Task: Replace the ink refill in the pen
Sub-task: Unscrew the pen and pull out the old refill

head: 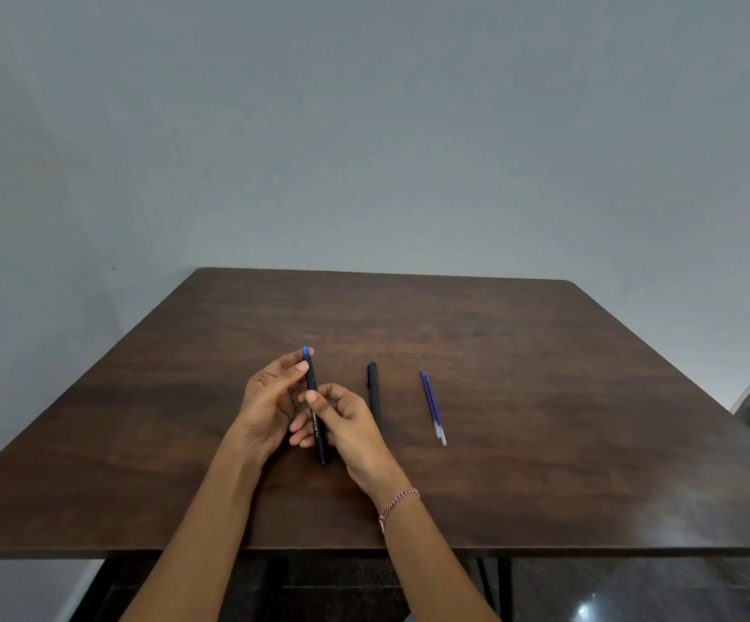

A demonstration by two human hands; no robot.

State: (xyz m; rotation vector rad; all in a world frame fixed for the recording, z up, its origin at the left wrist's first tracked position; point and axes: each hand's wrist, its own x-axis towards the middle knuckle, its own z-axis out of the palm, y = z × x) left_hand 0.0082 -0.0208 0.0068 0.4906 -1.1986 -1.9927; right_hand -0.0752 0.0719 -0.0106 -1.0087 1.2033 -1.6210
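The pen (311, 382) you are working on is off the table, held between both hands. Its blue end points away from you and the other end is low, toward the wood. Your left hand (270, 401) pinches the upper part just below the blue end, thumb and fingertips curled against the barrel. Your right hand (350, 424) has its thumb and fingers wrapped round the middle and lower barrel.

This looks like the opening step. Hold the lower barrel firm with the right hand and twist with the left, turning about the pen's own axis rather than bending it. Work low over the table so that a spring or small part that drops out lands within reach.

White lettering runs down the barrel; it seems to read "OCTANE", followed by a short word too small to make out.

Just to the right a second black pen (373, 392) lies on the table (543, 374). Beyond it two blue refills (432, 408) lie side by side, touching or nearly so. A braided thread band (398, 502) circles your right wrist
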